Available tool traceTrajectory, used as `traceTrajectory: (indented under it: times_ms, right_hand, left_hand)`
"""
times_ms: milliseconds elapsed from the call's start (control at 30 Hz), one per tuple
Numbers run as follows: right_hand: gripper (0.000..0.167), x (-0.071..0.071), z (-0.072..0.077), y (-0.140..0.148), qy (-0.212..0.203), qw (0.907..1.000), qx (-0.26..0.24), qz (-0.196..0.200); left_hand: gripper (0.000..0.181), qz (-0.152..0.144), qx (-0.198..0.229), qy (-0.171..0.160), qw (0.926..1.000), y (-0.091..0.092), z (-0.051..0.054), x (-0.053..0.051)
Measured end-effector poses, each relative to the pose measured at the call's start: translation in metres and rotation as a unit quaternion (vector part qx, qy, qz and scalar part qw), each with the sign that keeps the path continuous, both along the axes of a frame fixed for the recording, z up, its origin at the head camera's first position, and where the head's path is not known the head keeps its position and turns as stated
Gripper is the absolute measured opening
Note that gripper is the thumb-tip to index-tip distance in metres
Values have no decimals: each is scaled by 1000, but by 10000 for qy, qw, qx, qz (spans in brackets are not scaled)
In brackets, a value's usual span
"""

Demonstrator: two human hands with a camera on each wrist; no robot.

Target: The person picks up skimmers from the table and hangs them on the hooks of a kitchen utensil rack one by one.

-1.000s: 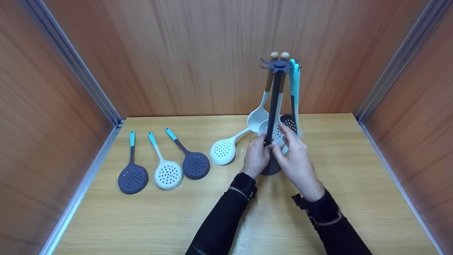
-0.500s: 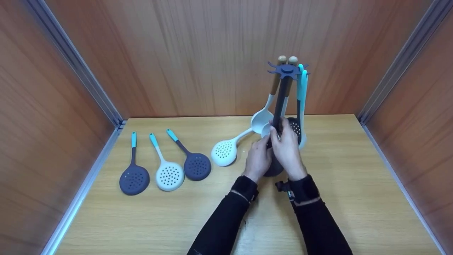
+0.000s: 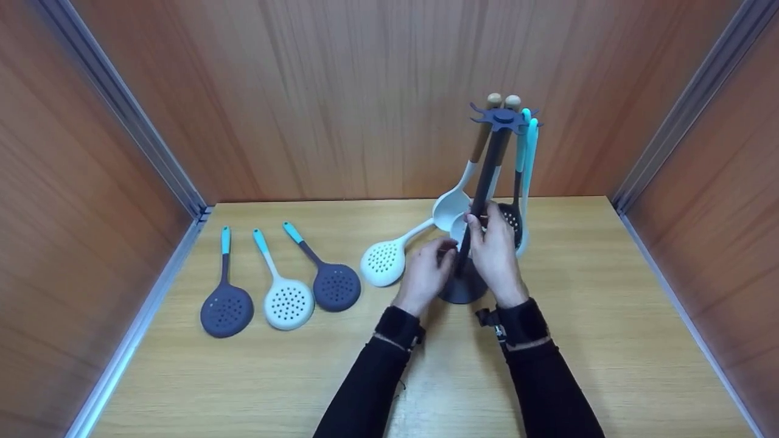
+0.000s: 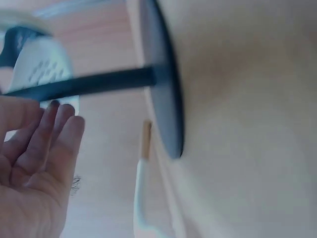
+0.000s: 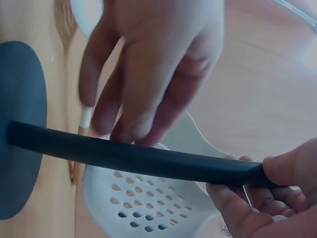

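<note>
1. On the wooden table (image 3: 243, 389), at left, lie a dark, round spoon with holes (image 3: 227, 311), a white one (image 3: 289, 304) and another dark one (image 3: 336, 286), all blue-handled.
2. Next lies a white, round, holey spoon (image 3: 383, 264).
3. The left hand (image 3: 423, 275) holds nothing, fingers loosely bent, just beside the pole.
4. The tall, dark, round-footed stand (image 3: 464, 289) is on the table.
5. The right hand (image 3: 496, 255) grips its pole (image 3: 487, 173).

Gripping the dark stand (image 3: 486, 179) with right fingers (image 3: 494, 214), with left fingers (image 3: 437, 245) curled just beside it. Beyond the right fingers, hung on the stand, wooden-handled utensils (image 3: 481, 143) and turquoise-handled utensils (image 3: 530, 152). On the bench (image 3: 608, 304), left of the left fingers, a white skimmer (image 3: 383, 263), then three turquoise-handled skimmers (image 3: 288, 304).
</note>
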State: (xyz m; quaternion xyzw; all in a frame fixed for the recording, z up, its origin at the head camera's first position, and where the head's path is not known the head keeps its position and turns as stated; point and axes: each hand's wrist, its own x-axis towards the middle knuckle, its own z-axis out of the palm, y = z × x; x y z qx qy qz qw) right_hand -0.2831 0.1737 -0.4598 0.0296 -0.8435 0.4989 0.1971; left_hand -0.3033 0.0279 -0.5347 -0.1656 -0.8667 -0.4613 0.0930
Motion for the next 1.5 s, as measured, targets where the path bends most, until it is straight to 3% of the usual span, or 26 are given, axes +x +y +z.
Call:
traceTrajectory:
  times_ms: [267,533,867,1000,1167,1267,1400,1500]
  right_hand:
    - [29,2,1,1,-92,9998,195,-41]
    - [31,2,2,3,-189,9995,257,-66]
    - [34,3,3,2,-295,9991,309,-11]
    - [33,2,2,2,-254,9991,330,-43]
    - [33,2,-1,2,101,9993,365,-55]
    - [32,2,-2,1,208,9991,369,-56]
    - [33,1,-1,1,93,9993,370,-50]
    - [34,1,-1,1,-20,9993,369,-37]
  left_hand:
    - [26,207,222,-102,9995,-30,20,-5]
    - [31,489,-172,-340,9981,-47,25,-9]
    - [46,730,-851,-812,9904,-59,11,-16]
    - [49,721,-1204,-756,9872,-64,3,-15]
    - [51,557,-1096,-582,9907,-69,-6,-14]
    - [53,572,-1065,-502,9914,-71,-24,-22]
    - [55,640,-1122,-651,9895,-71,-28,-24]
    - [57,701,-1226,-803,9867,-69,-15,-17]
